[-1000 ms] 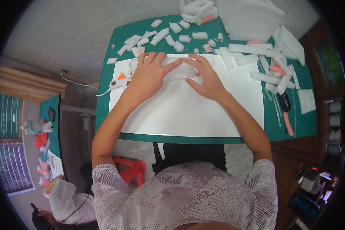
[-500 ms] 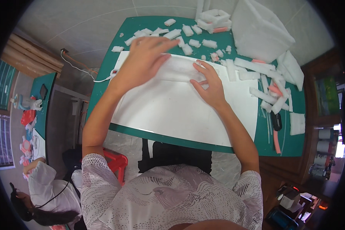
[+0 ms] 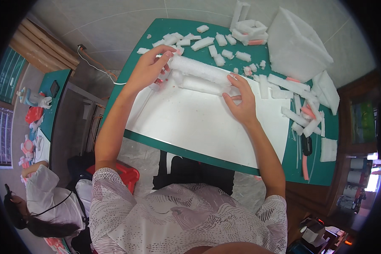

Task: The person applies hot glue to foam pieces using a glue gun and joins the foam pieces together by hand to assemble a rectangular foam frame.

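A long white foam bar [image 3: 201,70] is held above the far edge of a white board [image 3: 199,122] that lies on the green table [image 3: 309,169]. My left hand [image 3: 148,70] grips the bar's left end. My right hand [image 3: 241,99] holds its right end with the fingers curled over it. A second white foam strip [image 3: 199,86] lies on the board just under the bar.
Several white foam offcuts [image 3: 216,44] litter the table's far side. A big foam block [image 3: 296,44] stands at the far right, with more strips [image 3: 305,112] beside the board. A pink-handled tool [image 3: 305,165] lies at the right edge. Another person [image 3: 42,199] sits low left.
Both hands were pressing flat on the board's far edge; now they have lifted a long foam bar by its ends. The view has shifted so the table sits more to the right.
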Tool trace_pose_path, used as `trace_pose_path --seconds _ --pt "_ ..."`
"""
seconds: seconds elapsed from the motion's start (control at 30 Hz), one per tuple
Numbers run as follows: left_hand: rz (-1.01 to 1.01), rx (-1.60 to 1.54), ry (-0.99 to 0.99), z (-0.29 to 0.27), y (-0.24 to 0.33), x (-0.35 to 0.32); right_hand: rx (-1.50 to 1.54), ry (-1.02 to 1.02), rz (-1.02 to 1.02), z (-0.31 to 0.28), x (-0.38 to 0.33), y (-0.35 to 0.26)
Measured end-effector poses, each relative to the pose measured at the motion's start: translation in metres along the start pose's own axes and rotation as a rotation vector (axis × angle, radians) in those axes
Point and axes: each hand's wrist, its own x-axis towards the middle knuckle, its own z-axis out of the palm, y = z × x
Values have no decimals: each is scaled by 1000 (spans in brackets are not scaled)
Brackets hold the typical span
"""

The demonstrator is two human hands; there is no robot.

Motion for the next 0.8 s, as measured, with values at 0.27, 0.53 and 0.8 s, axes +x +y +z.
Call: trace_pose_path --seconds 0.27,0.53,0.8 --pt "-87 -188 -33 4 -9 -5 13 -1 2 -1 0 -1" --pt "-79 -101 -56 9 1 -5 6 -12 12 -2 0 -3" --pt "-58 -26 -26 9 1 -8 6 -19 30 -3 0 -2"
